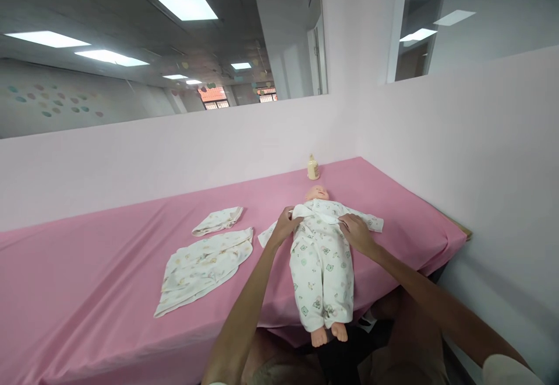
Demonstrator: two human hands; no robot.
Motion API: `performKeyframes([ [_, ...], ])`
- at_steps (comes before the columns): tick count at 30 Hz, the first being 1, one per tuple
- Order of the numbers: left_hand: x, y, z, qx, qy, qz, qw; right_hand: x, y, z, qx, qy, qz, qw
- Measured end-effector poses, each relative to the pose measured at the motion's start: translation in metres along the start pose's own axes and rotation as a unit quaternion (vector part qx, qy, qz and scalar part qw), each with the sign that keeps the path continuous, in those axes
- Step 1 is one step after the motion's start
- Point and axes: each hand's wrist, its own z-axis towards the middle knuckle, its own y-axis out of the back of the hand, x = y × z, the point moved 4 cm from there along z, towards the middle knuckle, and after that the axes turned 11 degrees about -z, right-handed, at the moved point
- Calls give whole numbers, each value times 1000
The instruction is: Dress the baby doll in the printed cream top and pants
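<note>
A baby doll (pixel 318 193) lies on its back on a pink-covered table, head away from me. It wears a patterned white top (pixel 329 205) with the sleeves spread out and matching trousers (pixel 323 268); its bare feet hang past the near edge. At the doll's waist, my left hand (pixel 286 226) is closed on the white cloth on its left side in view. My right hand (pixel 357 232) pinches the cloth on the opposite side. Whether the gripped edge is the top's hem or the trousers' waistband, I cannot tell.
Left of the doll, a larger patterned white garment (pixel 205 265) and a smaller folded one (pixel 218 221) lie on the pink cover (pixel 109 292). A cream pump bottle (pixel 313 168) stands beyond the doll's head. White walls (pixel 493 152) border the table's back and right.
</note>
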Motion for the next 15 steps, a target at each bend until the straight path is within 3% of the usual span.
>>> performKeyframes([
  [3, -5, 4, -10, 10, -39, 42, 998, 4, 12, -6, -40, 18, 14, 999],
  [8, -15, 5, -47, -52, -184, 177, 966, 12, 15, -26, -41, 83, 11, 996],
  [10, -10, 0, -63, -57, -205, 202, 956, 5, 11, -31, -37, 47, 11, 998],
  [12, -1, -4, -75, -66, -185, 206, 959, -6, 4, -34, -26, -14, 2, 1000],
  [15, 12, -3, -79, -122, -154, 212, 957, -19, -6, -34, 17, -74, -22, 997],
])
